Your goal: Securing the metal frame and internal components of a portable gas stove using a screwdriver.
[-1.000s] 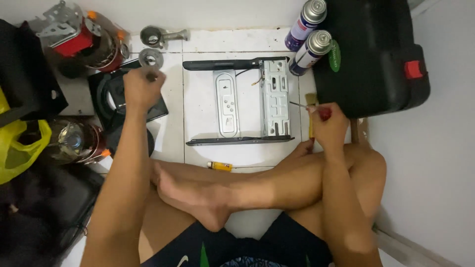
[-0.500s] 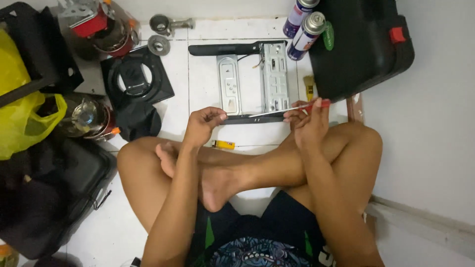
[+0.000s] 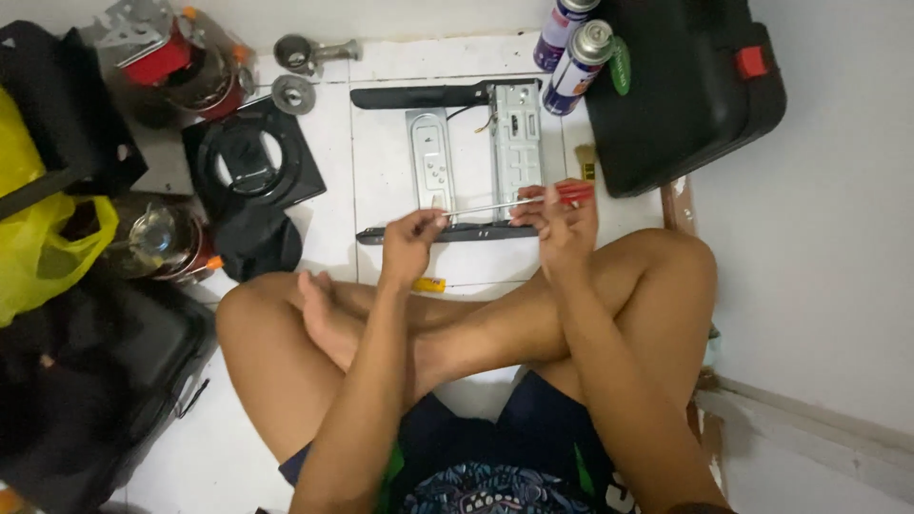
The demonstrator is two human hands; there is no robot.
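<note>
I sit cross-legged on a white tiled floor. My right hand [image 3: 560, 217] grips the red handle of a screwdriver [image 3: 505, 203], whose long thin shaft runs left. My left hand [image 3: 411, 240] pinches the shaft's tip with its fingertips. Both hands hover just above the near black rail of a flat metal chassis [image 3: 476, 152] lying on the floor in front of my legs.
A black hard case [image 3: 685, 90] and two spray cans [image 3: 571, 43] stand at the far right. A black square plate [image 3: 249, 162], round metal parts [image 3: 295, 71] and clutter lie left, beside a yellow bag [image 3: 43, 238]. A small yellow-handled tool [image 3: 430, 285] rests by my foot.
My left hand came back from the black plate on the left to the screwdriver's tip. My right hand lifted the screwdriver level in front of me.
</note>
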